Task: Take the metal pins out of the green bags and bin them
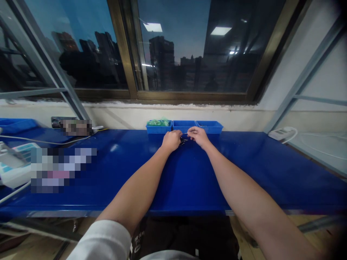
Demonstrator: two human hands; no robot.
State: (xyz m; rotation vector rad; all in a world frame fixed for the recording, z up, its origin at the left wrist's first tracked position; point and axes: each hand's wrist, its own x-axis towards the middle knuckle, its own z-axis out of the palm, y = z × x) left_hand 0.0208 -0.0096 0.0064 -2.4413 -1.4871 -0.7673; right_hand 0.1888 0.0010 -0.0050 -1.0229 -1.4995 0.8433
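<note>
Looks like, in the head view, a thin piece (pixel 185 133) is being worked between the left hand (pixel 172 140) and right hand (pixel 198 136), near some dark bits (pixel 183 142) over the blue table (pixel 189 177). Its long axis runs roughly sideways; can't tell which end's the front. Right fingers pinch it, left ones curl, grip unclear. Probably calls for steady fingertips.

White lettering (pixel 137 241), on dark cloth (pixel 187 236), sideways, illegible
</note>
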